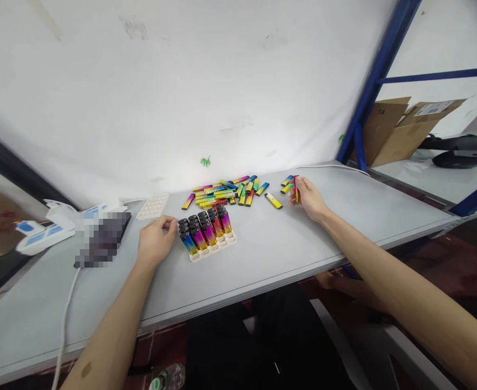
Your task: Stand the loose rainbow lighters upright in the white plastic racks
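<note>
My right hand (308, 199) pinches a slim, shiny pink-and-yellow lighter (297, 190) upright above the table, near the wall. My left hand (156, 238) rests on the table with its fingers curled in, and I see nothing in it. Just right of it stands a white holder (214, 250) with rows of upright lighters (206, 230), black-topped and coloured blue, purple, red and yellow. Behind the holder lies a loose pile of flat, rainbow-coloured lighters (222, 192). A yellow one (273, 201) lies apart, and a few others (286, 184) lie beside my right hand.
At the left are another white holder (153, 207), power strips (47, 238), a pixelated dark object (103, 238) and a white cable (68, 306). A white wall (206, 81) backs the table. A blue frame (368, 97) and cardboard boxes (405, 130) stand at the right.
</note>
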The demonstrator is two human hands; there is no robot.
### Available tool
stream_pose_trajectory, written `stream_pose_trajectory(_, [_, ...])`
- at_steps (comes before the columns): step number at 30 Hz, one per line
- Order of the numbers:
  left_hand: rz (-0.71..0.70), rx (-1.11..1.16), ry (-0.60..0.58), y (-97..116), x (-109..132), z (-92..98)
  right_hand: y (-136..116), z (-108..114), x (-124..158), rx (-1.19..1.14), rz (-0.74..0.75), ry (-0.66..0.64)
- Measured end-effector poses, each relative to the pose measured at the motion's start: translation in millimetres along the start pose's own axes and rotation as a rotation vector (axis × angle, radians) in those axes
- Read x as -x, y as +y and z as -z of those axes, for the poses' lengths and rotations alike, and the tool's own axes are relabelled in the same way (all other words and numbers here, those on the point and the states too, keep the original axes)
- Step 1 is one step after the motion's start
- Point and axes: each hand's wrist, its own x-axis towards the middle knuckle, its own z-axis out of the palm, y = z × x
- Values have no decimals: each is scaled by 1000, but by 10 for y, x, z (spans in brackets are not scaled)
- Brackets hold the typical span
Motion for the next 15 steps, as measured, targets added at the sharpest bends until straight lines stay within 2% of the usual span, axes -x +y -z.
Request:
stream_pose_trajectory(6, [10,-3,-5,24,7,11,-37,-11,2,-60,-64,-16])
stream_pose_trajectory(10, [9,11,-7,25,13,12,-65,-10,4,-145,-183,-14])
stream_pose_trajectory(15, [4,24,-12,4,14,3,-29,-14,-19,-129,-197,-7])
